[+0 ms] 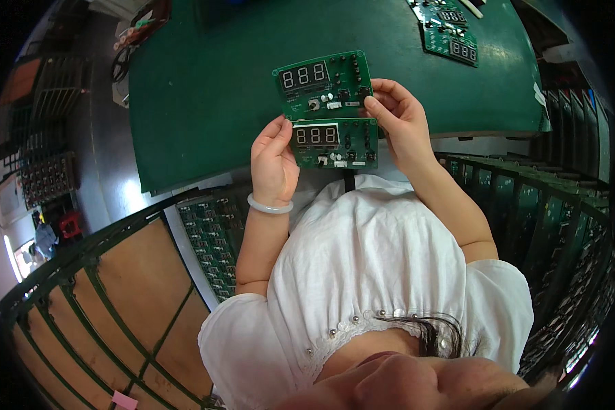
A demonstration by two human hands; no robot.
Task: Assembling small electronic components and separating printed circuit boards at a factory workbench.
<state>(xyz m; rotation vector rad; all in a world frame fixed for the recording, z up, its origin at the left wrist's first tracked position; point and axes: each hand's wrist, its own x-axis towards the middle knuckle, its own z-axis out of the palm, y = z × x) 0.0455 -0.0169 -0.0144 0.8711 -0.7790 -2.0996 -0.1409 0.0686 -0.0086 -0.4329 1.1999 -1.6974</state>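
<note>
Two green circuit boards with three-digit displays are held up over the near edge of the green table (212, 130). My left hand (275, 154) pinches the lower circuit board (348, 143) by its left edge, close to the corner where the boards meet. The right edge of the upper circuit board (342, 75) is between the thumb and fingers of my right hand (398, 116). That upper board is tilted a little against the lower one. Their facing edges lie close together; whether they are joined, I cannot tell.
At the table's far right lie more circuit boards (451, 34) beside a white stick-like object (473, 8). A rack with upright boards (540, 205) stands close on my right. To my left are a green metal frame with brown panels (137, 273) and a stack of boards (215, 236).
</note>
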